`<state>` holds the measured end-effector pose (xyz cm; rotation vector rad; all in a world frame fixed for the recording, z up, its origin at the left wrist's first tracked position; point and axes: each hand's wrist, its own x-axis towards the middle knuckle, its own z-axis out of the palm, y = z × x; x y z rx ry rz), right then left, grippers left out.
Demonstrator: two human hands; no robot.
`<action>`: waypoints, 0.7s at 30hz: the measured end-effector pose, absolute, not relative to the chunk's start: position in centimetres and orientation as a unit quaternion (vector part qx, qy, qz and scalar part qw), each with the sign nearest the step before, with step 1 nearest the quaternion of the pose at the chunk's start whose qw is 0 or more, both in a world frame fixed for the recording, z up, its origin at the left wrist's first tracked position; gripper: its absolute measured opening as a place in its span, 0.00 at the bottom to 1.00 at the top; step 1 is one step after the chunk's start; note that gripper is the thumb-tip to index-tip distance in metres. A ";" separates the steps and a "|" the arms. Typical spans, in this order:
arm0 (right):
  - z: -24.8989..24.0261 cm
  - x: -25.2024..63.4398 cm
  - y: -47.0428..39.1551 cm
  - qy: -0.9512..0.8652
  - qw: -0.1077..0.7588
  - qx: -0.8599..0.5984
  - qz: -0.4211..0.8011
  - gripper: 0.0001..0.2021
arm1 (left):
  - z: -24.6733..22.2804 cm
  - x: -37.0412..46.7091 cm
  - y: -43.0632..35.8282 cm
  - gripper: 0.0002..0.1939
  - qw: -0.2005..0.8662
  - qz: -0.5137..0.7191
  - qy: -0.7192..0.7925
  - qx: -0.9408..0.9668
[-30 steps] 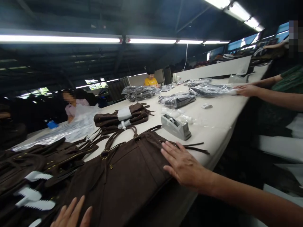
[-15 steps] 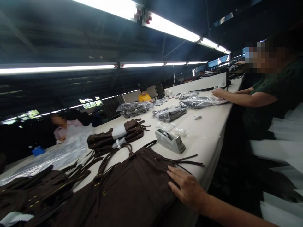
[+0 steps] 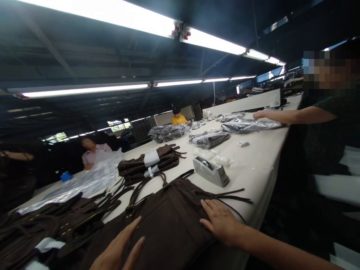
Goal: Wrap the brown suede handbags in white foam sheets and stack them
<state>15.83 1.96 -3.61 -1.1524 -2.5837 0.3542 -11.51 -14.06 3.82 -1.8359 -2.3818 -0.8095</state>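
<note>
A dark brown bag (image 3: 165,221) with handles and thin cord ties lies flat at the table's near edge. My right hand (image 3: 222,221) rests on its right side, fingers stretched out over the fabric. Over the bag's left part is my left hand (image 3: 120,247), fingers apart and holding nothing; whether it touches the fabric I cannot tell. Just beyond the bag stands a grey tape dispenser (image 3: 210,171). To the left lie more brown bags (image 3: 70,221) in a pile, with pale paper pieces among them.
Folded brown bags with white bands (image 3: 150,163) lie farther back on the white table (image 3: 253,153). Beyond are plastic-wrapped bundles (image 3: 209,138) and, at left, clear plastic sheets (image 3: 84,183). A co-worker's arm (image 3: 303,114) reaches over the table from the right. Other people sit across.
My left hand has come into view over the bag. The right hand stays on the bag's right side. The view has shifted left, and the co-worker's arm at right is stretched straighter.
</note>
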 end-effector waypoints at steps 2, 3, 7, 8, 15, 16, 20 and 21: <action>-2.3 15.7 3.0 -0.897 0.134 -0.392 0.156 0.32 | 6.1 -9.0 -9.7 0.32 -0.034 -0.222 -0.774 -0.592; -1.4 15.5 3.7 -0.892 0.124 -0.396 0.177 0.32 | 6.3 -8.1 -7.3 0.32 -0.037 -0.224 -0.766 -0.601; 1.3 13.7 6.9 -0.849 0.070 -0.453 0.263 0.26 | 1.2 -6.1 -0.1 0.30 -0.034 -0.257 -0.766 -0.588; 1.4 13.2 7.5 -0.838 0.065 -0.463 0.280 0.24 | -0.7 -5.8 0.8 0.32 -0.028 -0.271 -0.771 -0.575; -0.6 11.3 9.5 -0.702 0.166 -0.446 0.530 0.09 | -6.3 -4.2 0.9 0.37 -0.047 -0.363 -0.707 -0.605; -0.6 11.2 9.7 -0.680 0.188 -0.430 0.563 0.08 | -6.1 -4.3 0.8 0.37 -0.061 -0.373 -0.705 -0.600; -0.6 10.6 10.2 -0.600 0.240 -0.363 0.671 0.12 | -5.1 -4.9 0.8 0.38 -0.129 -0.397 -0.720 -0.555; -0.8 10.6 10.3 -0.582 0.242 -0.342 0.696 0.13 | -4.9 -4.9 0.9 0.38 -0.147 -0.400 -0.722 -0.545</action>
